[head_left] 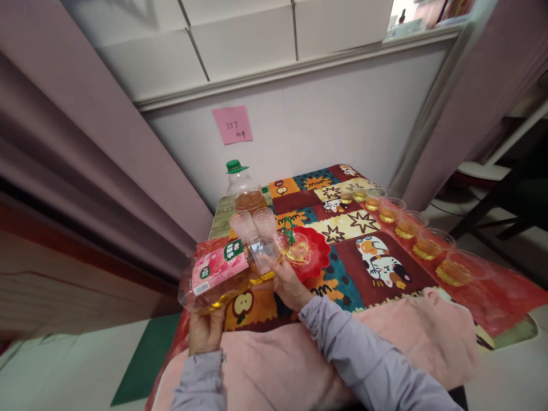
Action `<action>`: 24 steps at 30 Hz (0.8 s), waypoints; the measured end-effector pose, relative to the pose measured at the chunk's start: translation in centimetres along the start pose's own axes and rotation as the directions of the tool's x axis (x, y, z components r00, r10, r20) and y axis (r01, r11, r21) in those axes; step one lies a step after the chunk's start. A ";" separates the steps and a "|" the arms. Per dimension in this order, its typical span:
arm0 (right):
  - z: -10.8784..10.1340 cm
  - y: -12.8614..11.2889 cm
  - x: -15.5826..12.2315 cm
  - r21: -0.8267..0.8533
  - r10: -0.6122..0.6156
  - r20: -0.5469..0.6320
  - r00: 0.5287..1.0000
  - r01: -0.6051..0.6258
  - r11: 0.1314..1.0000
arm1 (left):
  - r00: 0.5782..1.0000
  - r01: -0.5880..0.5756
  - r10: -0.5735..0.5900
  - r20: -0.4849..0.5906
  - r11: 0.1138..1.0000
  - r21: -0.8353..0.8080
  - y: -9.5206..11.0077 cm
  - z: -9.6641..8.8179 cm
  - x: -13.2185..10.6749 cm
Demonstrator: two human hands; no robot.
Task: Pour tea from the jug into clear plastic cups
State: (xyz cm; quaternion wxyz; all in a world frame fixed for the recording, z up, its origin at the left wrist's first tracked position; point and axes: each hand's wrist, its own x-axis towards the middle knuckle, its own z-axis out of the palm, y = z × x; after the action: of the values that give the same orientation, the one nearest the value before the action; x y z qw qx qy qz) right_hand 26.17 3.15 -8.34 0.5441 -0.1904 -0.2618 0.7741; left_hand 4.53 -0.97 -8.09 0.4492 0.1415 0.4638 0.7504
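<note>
Against a pale wall, a table is covered by a patterned cloth, with a row of cups set along the right. Over the left part, a bottle is held tipped nearly level — base near left, neck far right. Its base end is cradled from below by the left hand; its shoulder is grasped by the right hand, the nearer to the cup on the plate. Toward that cup the neck is directed — whether the rim is touched cannot be told.
</note>
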 end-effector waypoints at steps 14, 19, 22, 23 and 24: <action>-0.2 0.1 0.0 0.017 -0.013 0.008 1.000 0.013 1.000 | 0.999 -0.014 0.014 0.029 1.000 0.004 -0.1 0.1 -0.2; -0.2 0.0 -0.1 0.004 -0.009 0.025 1.000 0.009 1.000 | 1.000 -0.007 0.007 -0.001 1.000 0.025 -0.2 -0.4 0.0; -0.1 0.0 -0.1 0.004 -0.006 0.017 1.000 0.006 1.000 | 1.000 0.002 -0.002 0.003 0.999 0.040 -0.3 -0.6 0.2; -0.1 0.0 -0.1 0.005 -0.008 0.013 1.000 0.008 1.000 | 1.000 0.003 -0.003 0.002 0.999 0.034 -0.3 -0.7 0.2; -0.1 0.0 -0.1 0.007 -0.011 0.008 1.000 0.011 1.000 | 1.000 0.004 -0.004 0.002 1.000 0.025 -0.2 -0.6 0.2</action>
State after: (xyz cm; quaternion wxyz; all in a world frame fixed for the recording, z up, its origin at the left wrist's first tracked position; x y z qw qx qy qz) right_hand 26.27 3.09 -8.39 0.5479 -0.1840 -0.2624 0.7727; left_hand 4.13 -1.08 -8.65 0.4493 0.1469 0.4731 0.7435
